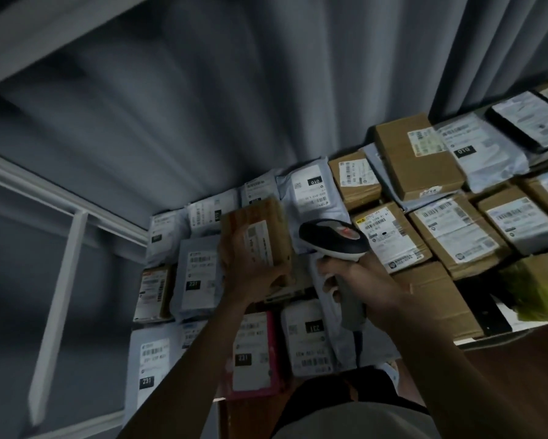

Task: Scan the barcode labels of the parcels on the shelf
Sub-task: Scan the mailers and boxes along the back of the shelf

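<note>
Over the shelf (475, 340), left hand (250, 280) grips parcel (260, 236), right hand (361, 280) scanner (332, 240).

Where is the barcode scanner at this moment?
In the head view, the barcode scanner is at centre, gripped by the right hand, just right of the small cardboard parcel in the left hand.

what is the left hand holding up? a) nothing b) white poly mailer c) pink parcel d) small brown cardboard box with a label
d: the left hand grips a small brown cardboard box with a white label, raised beside the barcode scanner held in the right hand.
</note>
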